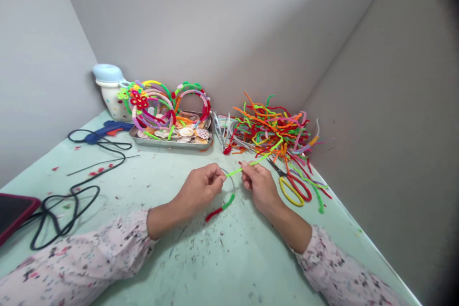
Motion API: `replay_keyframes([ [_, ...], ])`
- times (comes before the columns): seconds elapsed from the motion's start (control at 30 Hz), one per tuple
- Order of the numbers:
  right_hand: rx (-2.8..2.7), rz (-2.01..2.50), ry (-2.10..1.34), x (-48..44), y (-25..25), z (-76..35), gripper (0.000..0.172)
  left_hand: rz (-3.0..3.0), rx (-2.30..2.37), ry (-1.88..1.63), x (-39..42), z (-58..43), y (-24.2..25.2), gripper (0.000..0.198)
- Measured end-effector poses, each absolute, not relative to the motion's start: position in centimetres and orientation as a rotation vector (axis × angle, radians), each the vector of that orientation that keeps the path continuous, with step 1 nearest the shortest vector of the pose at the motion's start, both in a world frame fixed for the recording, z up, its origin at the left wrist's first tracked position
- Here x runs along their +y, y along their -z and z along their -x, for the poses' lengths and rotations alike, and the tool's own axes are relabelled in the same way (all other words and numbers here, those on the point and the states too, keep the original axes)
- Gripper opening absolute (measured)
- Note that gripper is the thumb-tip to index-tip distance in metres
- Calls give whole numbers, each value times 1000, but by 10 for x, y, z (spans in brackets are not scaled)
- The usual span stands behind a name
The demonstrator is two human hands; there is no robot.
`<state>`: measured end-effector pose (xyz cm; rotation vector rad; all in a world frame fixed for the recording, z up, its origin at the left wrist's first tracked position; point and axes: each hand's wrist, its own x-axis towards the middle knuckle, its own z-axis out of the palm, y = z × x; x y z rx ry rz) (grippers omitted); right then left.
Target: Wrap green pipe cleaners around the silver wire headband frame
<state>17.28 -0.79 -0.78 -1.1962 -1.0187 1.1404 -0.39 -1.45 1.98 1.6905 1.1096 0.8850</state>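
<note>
From where I sit, the lime pipe cleaner (pixel 234 172) stretches between the two hands, above the middle of the surface (pixel 251 258), its free end running right and far past the right fingers. I judge it very light, soft outside with a bendable wire core, so it should hold a kink; its fuzz ought to resist slipping, and a pinch close to the working end looks like the best hold. The left hand (pixel 203 184) pinches one end between thumb and forefinger; the right hand (pixel 258 184) pinches it farther along. Just behind the left fingertips curves a thin grey hoop (pixel 234 186), probably springy, its near part covered in green and red fuzz; whether the left hand grips it too, I can't tell. To the right lie scissors (pixel 288 175), then, farther off, a tangled pile of pipe cleaners (pixel 272 126); far left stands a metal tray (pixel 172 144) of shells.
</note>
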Motion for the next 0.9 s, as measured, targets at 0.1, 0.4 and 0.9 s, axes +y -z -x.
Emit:
replay_keyframes([
  [0.1, -1005, 1200, -1198, -6, 8, -174, 36, -1745, 1142, -905, -15, 6, -19, 16],
  [0.4, -1177, 1089, -1260, -10, 11, -177, 33, -1397, 731, -682, -9, 7, -19, 29],
  [0.9, -828, 915, -1304, 1, 6, -185, 22, -1234, 910, -692, -7, 6, -21, 21],
])
